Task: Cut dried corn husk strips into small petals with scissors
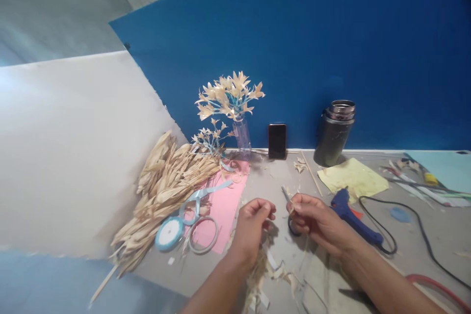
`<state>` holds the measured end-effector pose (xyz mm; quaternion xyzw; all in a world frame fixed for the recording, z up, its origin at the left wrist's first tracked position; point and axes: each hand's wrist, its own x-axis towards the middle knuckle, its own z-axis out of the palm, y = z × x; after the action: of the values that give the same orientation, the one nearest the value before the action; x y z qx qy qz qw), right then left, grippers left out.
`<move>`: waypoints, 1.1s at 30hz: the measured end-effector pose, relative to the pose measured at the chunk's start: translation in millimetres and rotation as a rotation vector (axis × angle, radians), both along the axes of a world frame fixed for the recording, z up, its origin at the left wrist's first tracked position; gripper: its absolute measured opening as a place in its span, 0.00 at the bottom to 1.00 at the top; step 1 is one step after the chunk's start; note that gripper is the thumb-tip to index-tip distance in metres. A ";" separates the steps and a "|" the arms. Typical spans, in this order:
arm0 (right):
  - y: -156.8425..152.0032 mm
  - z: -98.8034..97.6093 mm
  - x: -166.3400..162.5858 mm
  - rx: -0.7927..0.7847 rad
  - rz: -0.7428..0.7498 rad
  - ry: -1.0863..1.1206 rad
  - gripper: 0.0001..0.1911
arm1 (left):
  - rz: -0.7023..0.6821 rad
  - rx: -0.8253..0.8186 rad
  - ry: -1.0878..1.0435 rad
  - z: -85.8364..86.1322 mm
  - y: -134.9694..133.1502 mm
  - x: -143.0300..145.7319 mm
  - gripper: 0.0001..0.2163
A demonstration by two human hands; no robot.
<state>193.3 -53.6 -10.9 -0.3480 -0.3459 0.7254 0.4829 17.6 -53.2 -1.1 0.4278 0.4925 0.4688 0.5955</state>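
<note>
Above the grey table, my right hand (312, 216) is closed in a pinch, with a thin strip of dried corn husk (291, 207) at its fingertips. A pair of scissors (285, 194) shows beside and below those fingers, blade pointing away and dark handle partly covered; whether the hand touches them I cannot tell. To the left, my left hand (253, 221) has its fingers curled against the thumb, apart from the right hand. What those fingers hold, if anything, is hidden. Husk scraps (290, 279) lie below and between the hands.
Left are a husk bundle (176, 181), pink sheet (235, 191), blue ribbon spool (170, 233) and tape ring (203, 235). Behind stand husk flowers (230, 93) in a vase (242, 137), a phone (277, 141) and a flask (334, 135). A corded glue gun (355, 221) lies right.
</note>
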 end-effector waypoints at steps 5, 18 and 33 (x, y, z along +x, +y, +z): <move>-0.4 -2.9 -3.9 0.018 0.022 -0.061 0.13 | 0.109 0.823 0.505 9.6 -10.8 -0.3 0.09; 3.3 -4.1 2.3 -0.008 0.058 -0.150 0.09 | -0.225 0.427 0.618 11.8 1.1 4.7 0.08; 1.3 -9.1 -5.0 -0.071 -0.054 -0.107 0.15 | -0.124 0.110 0.242 -2.2 -4.6 16.2 0.04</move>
<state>188.3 -52.3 -20.0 -0.4124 -0.3358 0.7043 0.4702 33.8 -57.7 -3.3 0.5429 0.5069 0.4023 0.5352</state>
